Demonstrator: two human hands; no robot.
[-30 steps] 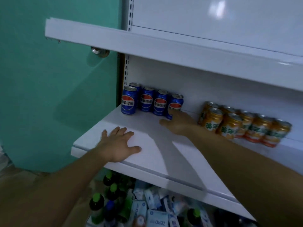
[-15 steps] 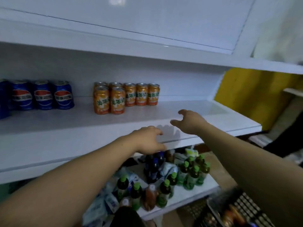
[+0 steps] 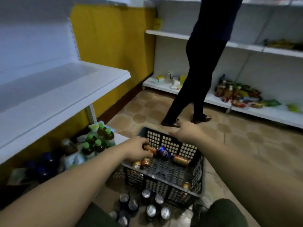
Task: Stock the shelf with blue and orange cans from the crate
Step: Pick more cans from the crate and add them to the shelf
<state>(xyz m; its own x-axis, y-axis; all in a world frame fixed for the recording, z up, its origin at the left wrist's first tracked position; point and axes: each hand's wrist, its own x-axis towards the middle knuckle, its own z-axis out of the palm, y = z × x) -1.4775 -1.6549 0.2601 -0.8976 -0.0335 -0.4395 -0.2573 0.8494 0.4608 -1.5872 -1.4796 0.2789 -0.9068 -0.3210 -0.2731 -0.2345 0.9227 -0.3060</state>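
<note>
A dark perforated plastic crate [image 3: 161,175] stands on the tiled floor below me. Inside lie a blue can [image 3: 164,153] and several orange cans, one near the right wall [image 3: 181,160], others by the left wall [image 3: 144,162]. My left hand [image 3: 138,149] reaches into the crate's far left corner, its fingers curled around an orange can [image 3: 151,149] that pokes out past them. My right hand [image 3: 186,131] hovers over the crate's far rim, fingers apart and holding nothing. The white shelf [image 3: 65,89] on my left shows no cans in this view.
A person in dark clothes [image 3: 196,71] stands just beyond the crate. Green-capped bottles [image 3: 98,141] crowd the low shelf at left. Dark bottles [image 3: 147,207] stand on the floor before the crate. Far shelves hold packets [image 3: 237,94].
The view swung from the stocked shelf down and right to the crate. Both hands left the shelf and dropped; the left hand went into the crate and closed on an orange can.
</note>
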